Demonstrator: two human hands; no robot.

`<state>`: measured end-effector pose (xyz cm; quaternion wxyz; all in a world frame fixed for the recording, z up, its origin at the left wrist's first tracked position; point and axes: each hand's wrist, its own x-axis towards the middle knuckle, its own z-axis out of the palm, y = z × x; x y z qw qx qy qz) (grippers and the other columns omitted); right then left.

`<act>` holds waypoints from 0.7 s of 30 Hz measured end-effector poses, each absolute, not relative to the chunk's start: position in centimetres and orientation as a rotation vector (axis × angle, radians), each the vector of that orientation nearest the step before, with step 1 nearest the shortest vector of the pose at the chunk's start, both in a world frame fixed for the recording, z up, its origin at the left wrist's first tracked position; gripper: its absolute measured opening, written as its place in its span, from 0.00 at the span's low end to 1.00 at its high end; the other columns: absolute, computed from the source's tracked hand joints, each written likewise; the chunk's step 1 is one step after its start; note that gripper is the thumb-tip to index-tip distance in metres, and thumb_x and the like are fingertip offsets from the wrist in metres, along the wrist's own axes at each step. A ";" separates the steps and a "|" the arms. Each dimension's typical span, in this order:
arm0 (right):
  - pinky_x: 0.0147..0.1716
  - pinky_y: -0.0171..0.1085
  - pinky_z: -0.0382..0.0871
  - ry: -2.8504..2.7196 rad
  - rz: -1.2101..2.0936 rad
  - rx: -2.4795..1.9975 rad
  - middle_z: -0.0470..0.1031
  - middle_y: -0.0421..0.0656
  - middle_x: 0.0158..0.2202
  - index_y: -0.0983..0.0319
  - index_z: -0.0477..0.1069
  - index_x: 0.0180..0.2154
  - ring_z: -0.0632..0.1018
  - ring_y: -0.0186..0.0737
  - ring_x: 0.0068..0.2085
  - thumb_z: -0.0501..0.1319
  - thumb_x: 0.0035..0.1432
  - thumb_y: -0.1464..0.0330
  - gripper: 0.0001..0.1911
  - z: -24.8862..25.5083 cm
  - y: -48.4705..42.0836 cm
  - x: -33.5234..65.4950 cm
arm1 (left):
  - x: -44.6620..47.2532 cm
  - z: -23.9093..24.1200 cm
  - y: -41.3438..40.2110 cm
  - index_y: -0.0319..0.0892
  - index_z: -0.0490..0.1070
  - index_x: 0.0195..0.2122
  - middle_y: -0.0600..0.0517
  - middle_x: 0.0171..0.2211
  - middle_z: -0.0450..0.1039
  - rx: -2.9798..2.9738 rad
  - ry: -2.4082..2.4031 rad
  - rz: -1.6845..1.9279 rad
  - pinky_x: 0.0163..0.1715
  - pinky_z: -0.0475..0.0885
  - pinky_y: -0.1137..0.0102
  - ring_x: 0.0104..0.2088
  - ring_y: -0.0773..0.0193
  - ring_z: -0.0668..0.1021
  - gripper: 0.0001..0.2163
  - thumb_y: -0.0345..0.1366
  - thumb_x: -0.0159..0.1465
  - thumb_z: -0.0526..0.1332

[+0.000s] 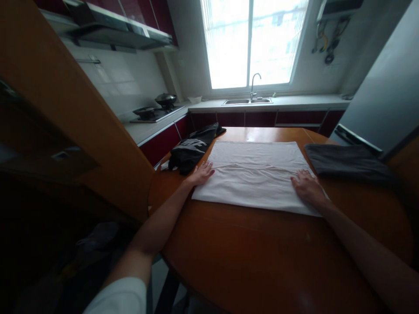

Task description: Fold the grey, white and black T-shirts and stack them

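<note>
A white cloth garment (255, 185), folded into a rough rectangle, lies on the brown wooden table (248, 257). Wrinkles run across its middle. My left hand (201, 173) rests palm down on its left edge, fingers spread and pointing away from me. On the right edge lies my right hand (307, 186), also flat with the fingers apart. Neither hand grips the fabric.
A black garment with white lettering (193, 148) lies bunched at the table's left side. To the right is a folded dark grey cloth (348, 161). Beyond the table are a counter with a sink (247, 101), a stove (157, 114) and a fridge (376, 91).
</note>
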<state>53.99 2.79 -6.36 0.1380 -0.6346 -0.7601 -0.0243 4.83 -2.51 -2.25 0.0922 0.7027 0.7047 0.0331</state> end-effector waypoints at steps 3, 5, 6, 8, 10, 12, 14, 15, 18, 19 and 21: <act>0.66 0.60 0.51 -2.151 -0.110 -1.765 0.59 0.61 0.69 0.73 0.60 0.66 0.58 0.56 0.70 0.45 0.71 0.59 0.32 -5.8 2.6 53.6 | 5.8 -1.4 -2.9 0.42 0.47 0.74 0.43 0.74 0.41 2.126 2.113 0.215 0.68 0.45 0.43 0.74 0.50 0.45 0.31 0.52 0.75 0.37; 0.66 0.59 0.51 -2.143 -0.098 -1.682 0.59 0.60 0.69 0.72 0.61 0.66 0.58 0.55 0.71 0.45 0.70 0.59 0.31 -5.3 2.2 53.0 | 7.3 -0.8 -3.5 0.41 0.49 0.73 0.43 0.74 0.43 2.210 2.068 0.309 0.69 0.45 0.48 0.74 0.53 0.46 0.30 0.51 0.75 0.38; 0.67 0.58 0.52 -2.149 -0.078 -1.637 0.59 0.59 0.69 0.71 0.61 0.66 0.57 0.54 0.71 0.45 0.70 0.60 0.31 -5.1 1.9 52.6 | 8.4 -0.6 -3.8 0.41 0.50 0.73 0.44 0.74 0.44 2.259 2.022 0.340 0.69 0.46 0.50 0.74 0.54 0.47 0.30 0.51 0.75 0.39; 0.67 0.58 0.53 -2.170 -0.025 -1.551 0.59 0.57 0.70 0.69 0.61 0.66 0.57 0.53 0.71 0.46 0.70 0.60 0.30 -4.6 1.0 51.6 | 10.9 -0.5 -4.7 0.42 0.52 0.72 0.44 0.73 0.47 2.344 1.918 0.373 0.69 0.48 0.51 0.73 0.53 0.49 0.29 0.50 0.75 0.41; 0.67 0.57 0.52 -2.200 0.029 -1.471 0.58 0.56 0.70 0.68 0.60 0.67 0.57 0.52 0.71 0.45 0.70 0.61 0.30 -4.3 -0.2 50.3 | 13.6 -0.6 -5.8 0.42 0.52 0.72 0.44 0.73 0.49 2.413 1.825 0.365 0.70 0.48 0.50 0.73 0.52 0.49 0.29 0.51 0.75 0.42; 0.68 0.55 0.52 -2.252 0.066 -1.392 0.56 0.55 0.71 0.68 0.58 0.68 0.55 0.51 0.72 0.45 0.71 0.60 0.31 -3.9 -1.7 48.8 | 16.1 -0.8 -7.1 0.42 0.51 0.73 0.44 0.73 0.48 2.484 1.724 0.357 0.70 0.47 0.51 0.73 0.52 0.49 0.30 0.52 0.74 0.44; 0.69 0.54 0.49 -2.345 0.079 -1.317 0.52 0.54 0.73 0.67 0.54 0.70 0.52 0.50 0.73 0.46 0.71 0.58 0.32 -3.8 -3.2 47.4 | 18.1 -1.0 -8.3 0.43 0.48 0.73 0.44 0.74 0.46 2.560 1.599 0.329 0.70 0.46 0.52 0.74 0.53 0.47 0.31 0.54 0.74 0.45; 0.69 0.54 0.48 -2.410 0.084 -1.281 0.50 0.53 0.73 0.67 0.53 0.71 0.51 0.50 0.73 0.46 0.71 0.57 0.33 -3.7 -3.9 46.8 | 18.8 -1.2 -8.8 0.44 0.47 0.74 0.45 0.74 0.45 2.593 1.537 0.297 0.70 0.45 0.52 0.74 0.53 0.47 0.32 0.54 0.74 0.45; 0.69 0.55 0.46 -2.610 0.121 -1.227 0.47 0.53 0.74 0.67 0.52 0.71 0.49 0.51 0.74 0.48 0.71 0.54 0.35 -3.8 -5.3 45.7 | 19.8 -1.6 -9.7 0.46 0.44 0.74 0.45 0.74 0.41 2.648 1.424 0.162 0.70 0.42 0.51 0.74 0.52 0.45 0.33 0.56 0.73 0.45; 0.69 0.56 0.46 -2.654 0.138 -1.230 0.47 0.54 0.74 0.67 0.52 0.71 0.49 0.51 0.74 0.48 0.71 0.54 0.36 -3.9 -5.5 45.6 | 19.9 -1.7 -9.9 0.46 0.44 0.74 0.45 0.74 0.40 2.651 1.416 0.125 0.70 0.41 0.50 0.74 0.52 0.44 0.33 0.56 0.73 0.45; 0.69 0.56 0.46 -2.688 0.163 -1.252 0.47 0.55 0.74 0.67 0.52 0.71 0.49 0.51 0.74 0.47 0.71 0.53 0.36 -3.9 -5.6 45.6 | 19.8 -1.8 -9.9 0.47 0.43 0.74 0.46 0.75 0.39 2.651 1.423 0.087 0.70 0.40 0.51 0.74 0.52 0.43 0.33 0.56 0.73 0.45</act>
